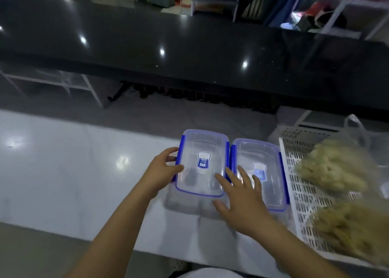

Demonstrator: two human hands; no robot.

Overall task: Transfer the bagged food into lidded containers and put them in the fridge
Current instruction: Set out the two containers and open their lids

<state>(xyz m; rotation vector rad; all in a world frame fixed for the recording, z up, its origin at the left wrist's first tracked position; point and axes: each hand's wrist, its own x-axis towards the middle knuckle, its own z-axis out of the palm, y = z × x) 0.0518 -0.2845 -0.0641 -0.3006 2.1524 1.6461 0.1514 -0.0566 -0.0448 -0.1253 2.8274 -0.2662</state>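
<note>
Two clear blue-clipped lidded plastic containers sit touching near the bench's front edge; the left hand grips one's side clip, the right hand lies spread flat across both lids, so a hard tug could skid one off.

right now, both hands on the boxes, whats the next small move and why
Probably unclip the left box: its lid is on, it looks empty, and the left hand already grips its side clip. The right hand lies flat across both boxes, and the bagged food waits in the tray.
</note>
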